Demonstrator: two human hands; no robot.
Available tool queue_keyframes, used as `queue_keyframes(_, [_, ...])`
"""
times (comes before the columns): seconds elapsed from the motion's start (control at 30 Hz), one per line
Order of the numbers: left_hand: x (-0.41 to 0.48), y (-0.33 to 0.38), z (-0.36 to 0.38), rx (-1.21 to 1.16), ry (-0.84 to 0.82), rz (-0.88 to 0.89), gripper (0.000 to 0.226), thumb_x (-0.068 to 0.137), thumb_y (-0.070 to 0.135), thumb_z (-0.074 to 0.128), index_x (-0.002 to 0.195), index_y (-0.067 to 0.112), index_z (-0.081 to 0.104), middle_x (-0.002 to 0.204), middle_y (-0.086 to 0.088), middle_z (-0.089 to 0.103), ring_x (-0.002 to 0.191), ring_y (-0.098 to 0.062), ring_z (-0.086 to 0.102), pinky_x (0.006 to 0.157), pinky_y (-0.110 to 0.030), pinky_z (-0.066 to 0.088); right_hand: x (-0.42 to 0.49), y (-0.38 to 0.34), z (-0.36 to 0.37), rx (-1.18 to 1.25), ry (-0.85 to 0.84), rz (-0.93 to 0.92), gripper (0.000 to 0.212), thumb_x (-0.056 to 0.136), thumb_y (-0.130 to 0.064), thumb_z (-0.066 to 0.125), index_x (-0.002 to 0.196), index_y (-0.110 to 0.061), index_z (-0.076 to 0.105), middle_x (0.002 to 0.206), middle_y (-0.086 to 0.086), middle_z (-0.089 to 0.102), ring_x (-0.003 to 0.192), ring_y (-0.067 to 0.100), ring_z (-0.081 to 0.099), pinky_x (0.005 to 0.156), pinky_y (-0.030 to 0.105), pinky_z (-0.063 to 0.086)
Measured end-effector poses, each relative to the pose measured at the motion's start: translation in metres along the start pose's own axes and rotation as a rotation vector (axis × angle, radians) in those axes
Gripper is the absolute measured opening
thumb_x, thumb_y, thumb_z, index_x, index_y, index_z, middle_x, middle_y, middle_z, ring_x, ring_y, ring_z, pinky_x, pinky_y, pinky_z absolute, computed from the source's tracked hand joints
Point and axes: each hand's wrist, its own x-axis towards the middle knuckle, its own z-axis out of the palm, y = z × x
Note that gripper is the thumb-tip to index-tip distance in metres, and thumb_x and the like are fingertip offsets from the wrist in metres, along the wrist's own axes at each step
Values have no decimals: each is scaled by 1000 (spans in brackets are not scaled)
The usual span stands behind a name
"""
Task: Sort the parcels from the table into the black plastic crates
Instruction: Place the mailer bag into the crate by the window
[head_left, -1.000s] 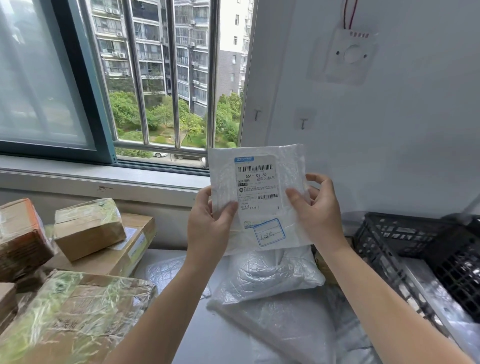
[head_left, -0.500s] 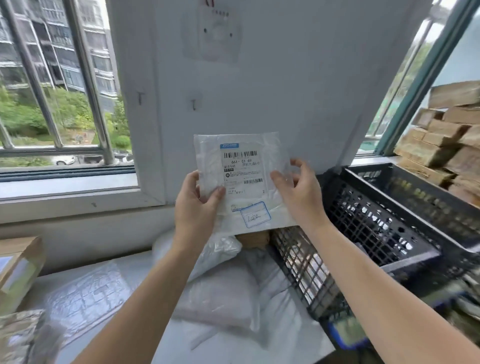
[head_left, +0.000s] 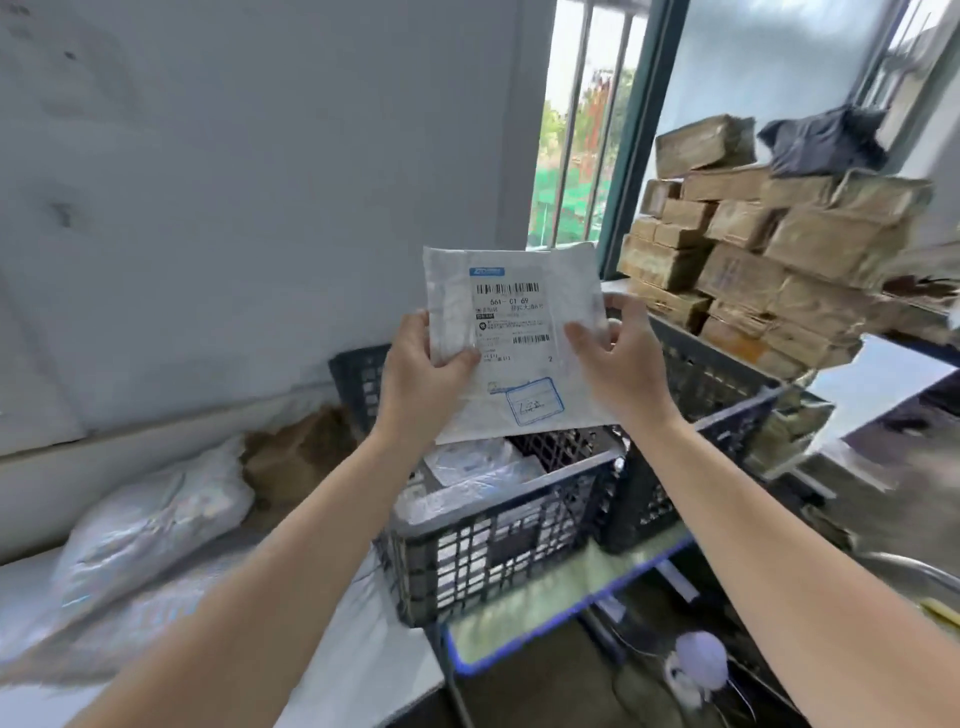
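Wall (head_left: 208, 208) behind; L hand (head_left: 423, 382), R hand (head_left: 621, 376) grip parcel (head_left: 514, 322).

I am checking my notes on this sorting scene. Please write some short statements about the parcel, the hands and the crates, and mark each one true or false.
1. The left hand and the right hand both hold the parcel. True.
2. The near crate is empty. False: white parcels lie in it.
3. The parcel lies in the near crate. False: the hands hold it up in the air.
4. Brown boxes are stacked at the right, near the window. True.
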Motion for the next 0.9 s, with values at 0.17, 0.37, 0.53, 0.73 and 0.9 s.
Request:
queue_keyframes(0.17, [18, 2, 78, 41, -148, -37, 61, 80, 11, 81, 131, 20, 48, 104, 3, 69, 87, -8, 72, 77, -33, 62, 38, 53, -50, -45, 12, 39, 33, 94, -30, 64, 121, -20, 46, 85, -5, 63, 76, 7, 63, 62, 25, 47])
queue_keyframes(0.37, [70, -27, 154, 128, -209, -20, 96, 77, 9, 83, 152, 22, 25, 128, -1, 62, 111, -17, 64, 95, -37, 53, 103, 109, -78, -176, -19, 15, 34, 97, -28, 62, 121, -12, 44, 89, -1, 61, 73, 15, 65, 55, 29, 51])
queue_keyframes(0.53, [128, -65, 220, 241, -284, -35, 124, 74, 10, 84, 158, 25, -5, 155, -4, 36, 132, -20, 45, 97, -27, 39, 165, 167, -82, -352, -92, 72, 31, 96, -28, 63, 117, -19, 43, 87, -9, 56, 68, 4, 56, 52, 23, 36])
queue_keyframes(0.73, [164, -112, 284, 658, -561, -83, 116, 73, 32, 85, 157, 16, 6, 155, -11, 18, 131, -27, 42, 113, -41, 38, 217, 238, -75, -590, -382, 252, 41, 89, -24, 73, 118, -16, 45, 105, -1, 57, 92, 21, 59, 75, 35, 48])
queue_keyframes(0.9, [182, -145, 317, 1009, -829, -112, 77, 79, 52, 76, 134, 7, 44, 136, -12, 39, 116, -28, 45, 90, -36, 44, 241, 293, -70, -838, -631, 286, 39, 84, -27, 76, 107, -18, 45, 102, 3, 60, 87, 23, 59, 74, 40, 51])
